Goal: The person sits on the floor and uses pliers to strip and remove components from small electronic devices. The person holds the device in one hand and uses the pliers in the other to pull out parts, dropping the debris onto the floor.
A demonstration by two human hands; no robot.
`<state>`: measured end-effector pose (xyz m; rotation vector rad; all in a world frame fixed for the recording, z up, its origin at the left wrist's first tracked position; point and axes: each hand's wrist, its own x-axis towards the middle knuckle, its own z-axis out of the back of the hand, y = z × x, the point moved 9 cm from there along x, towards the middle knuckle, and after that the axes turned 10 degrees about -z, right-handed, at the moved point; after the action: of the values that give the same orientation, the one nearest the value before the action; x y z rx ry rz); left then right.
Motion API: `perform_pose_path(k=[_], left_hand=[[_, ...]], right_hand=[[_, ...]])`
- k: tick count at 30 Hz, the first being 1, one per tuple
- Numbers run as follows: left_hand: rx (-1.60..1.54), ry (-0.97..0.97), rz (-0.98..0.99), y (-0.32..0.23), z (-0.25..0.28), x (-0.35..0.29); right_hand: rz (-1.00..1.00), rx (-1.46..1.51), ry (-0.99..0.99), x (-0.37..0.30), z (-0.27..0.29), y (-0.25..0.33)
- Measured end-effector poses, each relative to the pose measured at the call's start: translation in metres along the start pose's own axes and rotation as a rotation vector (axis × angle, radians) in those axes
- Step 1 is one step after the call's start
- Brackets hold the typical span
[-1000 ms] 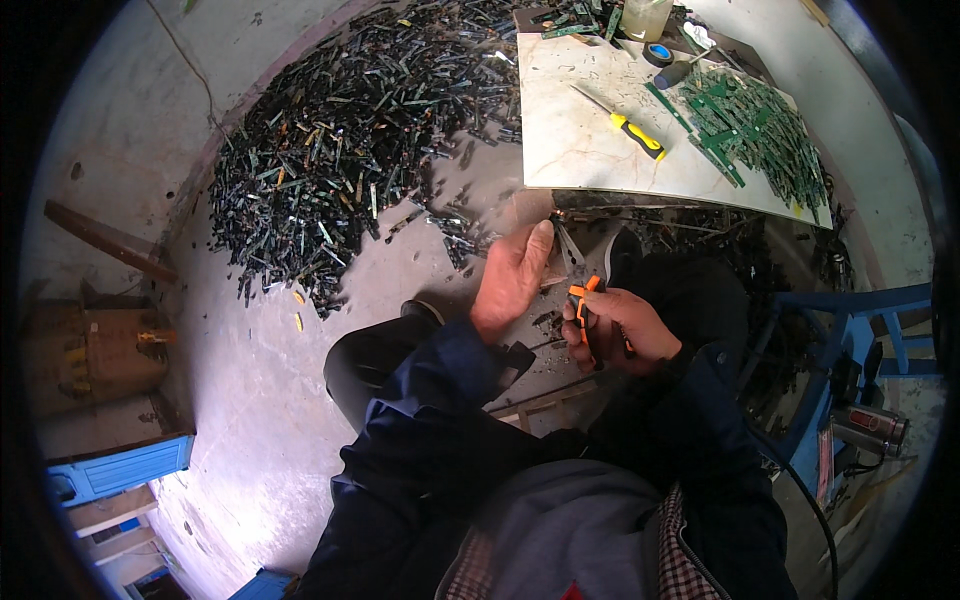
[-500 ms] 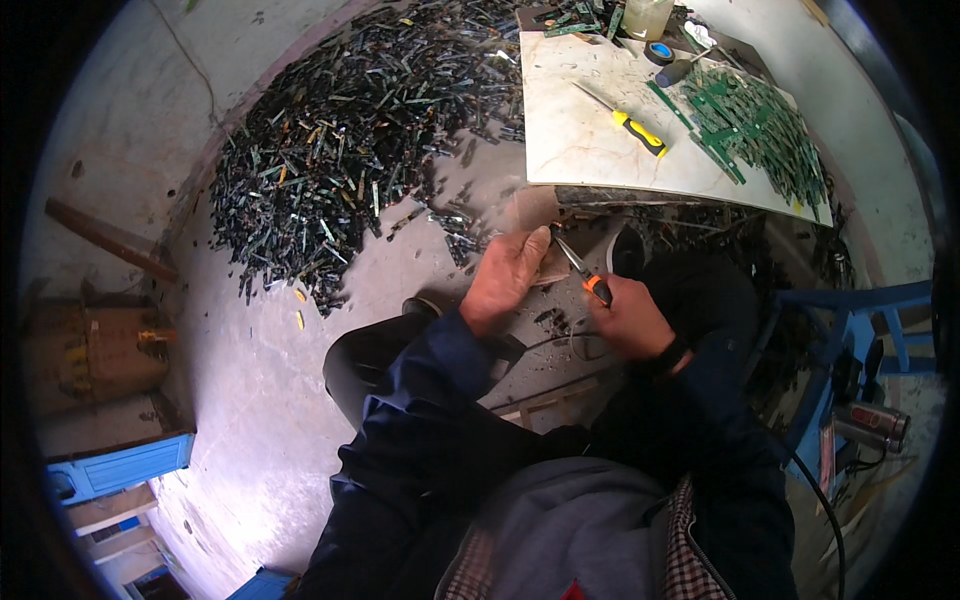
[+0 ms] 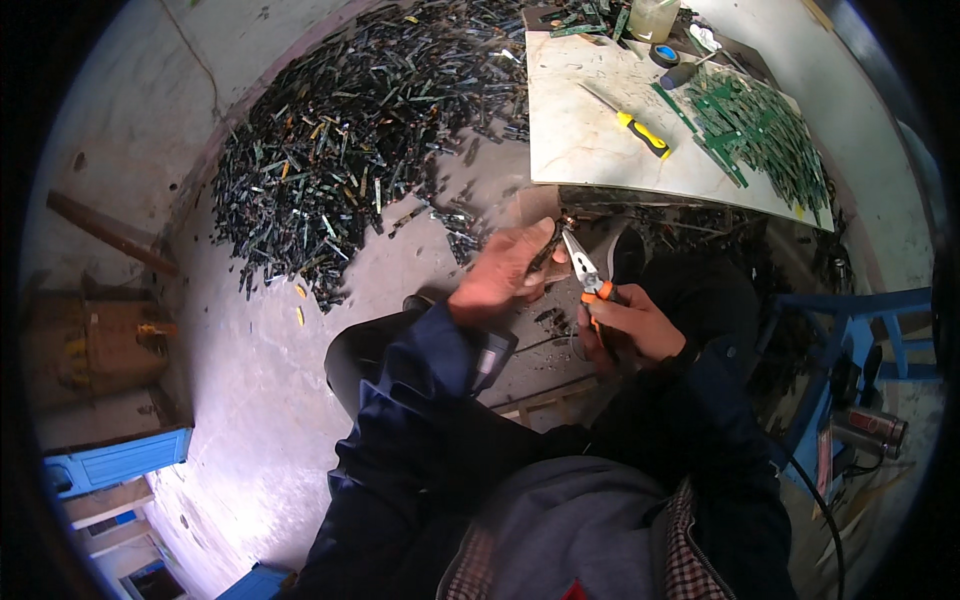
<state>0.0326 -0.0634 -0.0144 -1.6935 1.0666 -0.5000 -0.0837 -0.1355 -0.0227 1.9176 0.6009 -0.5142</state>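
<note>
Between the thumb and fingers of my left hand is a short dark strip, like the pieces in the pile. Its far end shows a small coppery bit. My right hand grips orange-and-black long-nose pliers by the handles. The plier tips point up and left, close to the strip's far end; whether they touch it I cannot tell. A large heap of dark strips covers the floor at the far left. Green circuit-board strips lie stacked on a pale board.
On the pale board lie a yellow-and-black screwdriver and a blue-centred tape roll. A cloudy jar stands behind. To the right are a blue stool and a metallic heat-gun-like tool. A carton sits left.
The pliers have turned steeper and their handles show more spread. My left hand has tilted, bringing the dark strip into clearer view. Both hands stay close together.
</note>
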Motion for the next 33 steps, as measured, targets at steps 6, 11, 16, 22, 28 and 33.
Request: perform_pose_path(k=[6,11,16,22,28,33], left_hand=[[0.324,-0.157,-0.175,0.006,0.015,0.002],[0.448,-0.181,-0.180,0.011,0.027,0.008],[-0.036,-0.070,-0.042,-0.003,0.004,-0.002],[-0.212,0.076,-0.021,-0.011,-0.012,-0.003],[0.265,-0.167,-0.087,0.008,0.024,0.001],[0.762,-0.161,-0.448,-0.004,0.025,0.005]], right_hand=[[0.422,-1.160,-0.807,-0.003,0.009,0.030],[0.296,-0.836,-0.540,0.018,0.027,0.006],[-0.016,0.165,0.086,0.007,-0.023,0.003],[-0.145,0.552,0.294,-0.010,-0.047,0.005],[0.353,-0.943,-0.548,0.009,0.011,0.034],[0.274,-0.969,-0.586,0.017,0.023,0.019]])
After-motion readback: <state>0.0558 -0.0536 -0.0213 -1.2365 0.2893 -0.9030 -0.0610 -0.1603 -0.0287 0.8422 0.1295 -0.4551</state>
